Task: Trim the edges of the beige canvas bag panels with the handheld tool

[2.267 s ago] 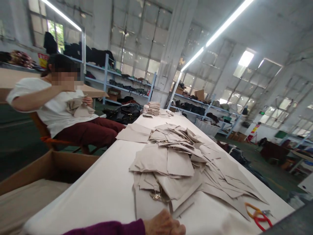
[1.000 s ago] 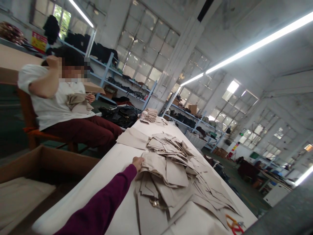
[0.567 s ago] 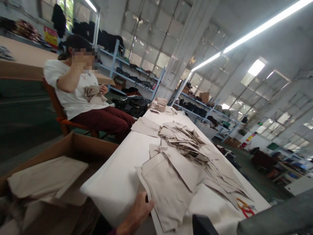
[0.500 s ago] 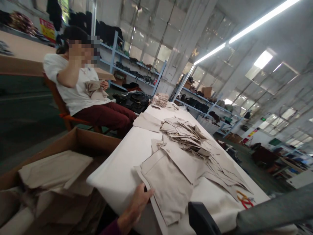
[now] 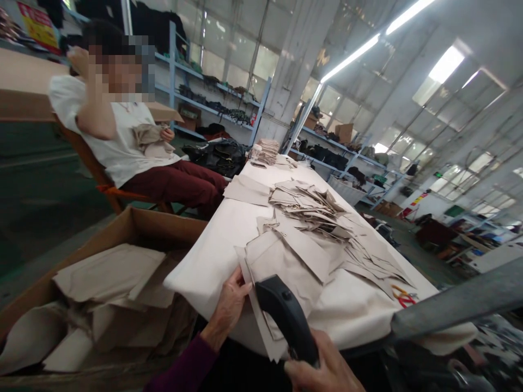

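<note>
Grips a black plastic handheld tool (image 5: pixel 286 321) in the right hand (image 5: pixel 327 373), fingers closed round its lower handle, just off the near end of the long white cloth-covered table (image 5: pixel 212 245). Rests the left hand (image 5: pixel 231 305), fingers loosely open, on the near edge of a beige rectangular fabric panel (image 5: pixel 281 261) lying at that near end, tool head over the same panel. Farther along the table, a loose heap of beige cut fabric pieces (image 5: pixel 314 207); at its right edge, 1 red-and-orange-handled cutter (image 5: pixel 402 295). Left of the table, an open brown cardboard box (image 5: pixel 163 224) holding beige fabric; beyond it, a seated person in a white shirt (image 5: pixel 118 147)
</note>
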Available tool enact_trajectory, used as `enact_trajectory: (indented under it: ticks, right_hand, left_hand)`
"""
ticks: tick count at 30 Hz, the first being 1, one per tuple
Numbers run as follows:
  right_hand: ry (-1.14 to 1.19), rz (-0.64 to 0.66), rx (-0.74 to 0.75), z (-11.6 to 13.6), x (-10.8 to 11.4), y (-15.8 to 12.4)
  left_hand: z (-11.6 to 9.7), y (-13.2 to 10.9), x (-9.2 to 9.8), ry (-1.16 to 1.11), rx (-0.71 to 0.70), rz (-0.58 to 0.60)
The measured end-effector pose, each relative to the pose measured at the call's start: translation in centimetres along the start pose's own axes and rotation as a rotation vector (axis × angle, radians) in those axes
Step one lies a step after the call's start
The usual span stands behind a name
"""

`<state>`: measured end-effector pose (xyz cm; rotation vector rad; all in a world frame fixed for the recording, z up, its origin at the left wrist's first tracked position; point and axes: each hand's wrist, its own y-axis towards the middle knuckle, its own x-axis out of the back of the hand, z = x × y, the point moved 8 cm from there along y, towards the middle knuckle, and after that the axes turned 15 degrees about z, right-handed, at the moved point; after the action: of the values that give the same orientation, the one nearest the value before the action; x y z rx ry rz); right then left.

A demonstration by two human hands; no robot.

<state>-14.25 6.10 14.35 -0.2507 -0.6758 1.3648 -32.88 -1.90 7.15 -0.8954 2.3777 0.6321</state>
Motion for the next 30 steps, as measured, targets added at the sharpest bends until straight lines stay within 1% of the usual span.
enact_trajectory:
  ticks: [2,4,6,8,11,13,15,17,19,22,24,26,28,30]
  right_hand:
    - [0.034,0.106,0.050,1.4,-1.3,1.7]
    - [0.064,0.217,0.123,3.0,-2.5,3.2]
    - [0.090,0.269,0.153,4.1,-3.1,4.6]
    - [0.116,0.286,0.176,4.9,-3.1,5.9]
    - [0.149,0.268,0.270,6.0,-2.3,7.6]
    - [0.175,0.205,0.324,6.5,-1.0,8.2]
    - [0.191,0.126,0.348,6.6,0.6,8.2]
    - [0.181,0.101,0.336,6.5,1.5,7.6]
    - [0.170,0.110,0.279,6.0,1.4,6.8]
    - [0.139,0.156,0.170,5.2,-0.1,6.0]
    - [0.113,0.214,0.164,5.2,-1.6,6.3]
    - [0.103,0.266,0.203,5.6,-2.6,7.3]
    - [0.114,0.235,0.253,6.1,-2.3,8.4]
    - [0.140,0.135,0.299,6.5,-0.6,8.9]
  left_hand:
    - [0.2,0.0,-0.2,-0.043,0.006,0.049]
    - [0.3,0.0,0.0,-0.066,0.005,0.072]
    - [0.5,-0.1,0.5,-0.066,-0.002,0.057]
    - [0.6,-0.1,0.9,-0.071,0.000,0.042]
    - [0.4,-0.1,1.0,-0.065,0.026,0.031]
    - [0.3,-0.1,0.9,-0.014,0.057,0.015]
    - [0.2,-0.1,0.9,0.027,0.066,0.007]
    - [0.3,0.1,0.9,0.027,0.035,0.012]
    - [0.5,0.3,1.0,-0.006,0.001,0.026]
    - [0.9,0.5,1.1,-0.052,0.003,0.067]
    - [0.8,0.5,1.0,-0.052,0.002,0.082]
    - [0.6,0.4,0.8,-0.052,0.014,0.083]
    - [0.9,0.1,0.7,-0.046,0.073,0.070]
    - [1.3,-0.2,0.8,-0.005,0.146,0.066]
